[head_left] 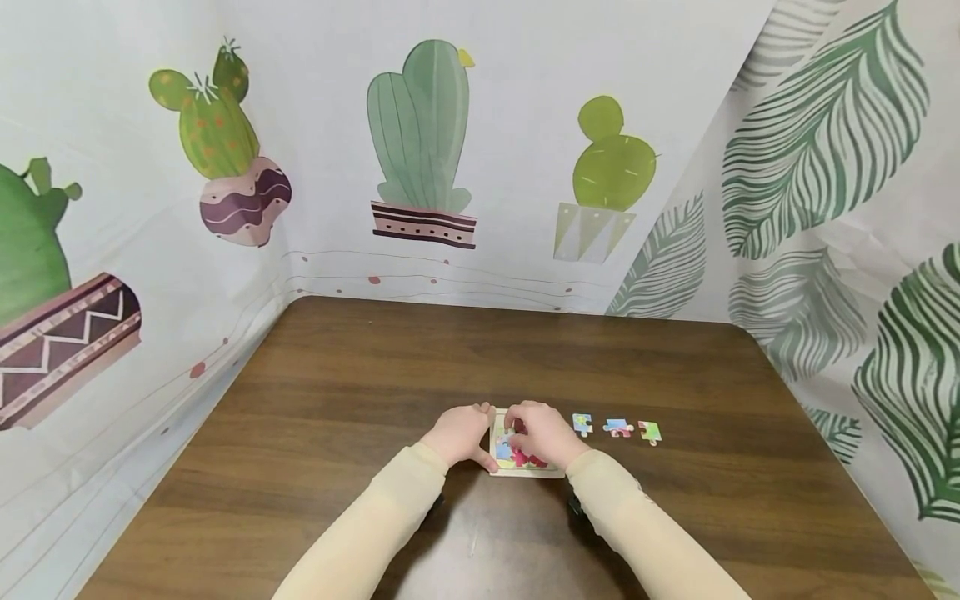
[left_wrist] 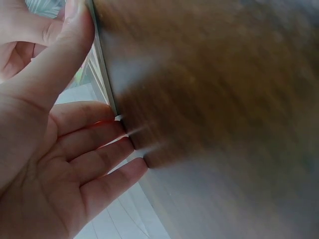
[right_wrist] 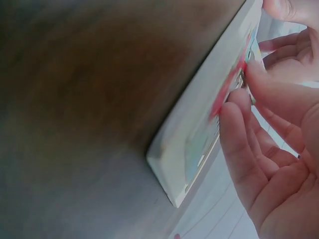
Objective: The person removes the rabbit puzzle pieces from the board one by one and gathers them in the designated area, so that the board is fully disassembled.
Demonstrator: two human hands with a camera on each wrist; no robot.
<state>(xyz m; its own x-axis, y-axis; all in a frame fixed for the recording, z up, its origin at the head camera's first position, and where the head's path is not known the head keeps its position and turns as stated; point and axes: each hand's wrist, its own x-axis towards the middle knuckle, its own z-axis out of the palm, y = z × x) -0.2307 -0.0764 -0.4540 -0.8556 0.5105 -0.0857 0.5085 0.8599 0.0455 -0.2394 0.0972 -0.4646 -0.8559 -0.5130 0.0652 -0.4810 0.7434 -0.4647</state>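
Observation:
A small jigsaw puzzle in a pale tray [head_left: 527,474] lies on the table, its picture partly filled in pink, blue and green. My left hand [head_left: 460,433] stands at the tray's left side, thumb near the front corner and fingers by the back one. Seen from the left wrist, the fingers [left_wrist: 107,164] are nearly straight, their tips on the tabletop. Over the tray, my right hand [head_left: 545,431] pinches a puzzle piece [right_wrist: 242,75] between thumb and curled fingers, down at the picture. Most of that piece is hidden by the fingers.
To the right of the tray three loose pieces lie in a row: a blue one [head_left: 582,424], a blue and pink one [head_left: 618,427] and a green and red one [head_left: 650,432]. The brown wooden table [head_left: 420,350] meets a patterned cloth backdrop [head_left: 517,167] behind.

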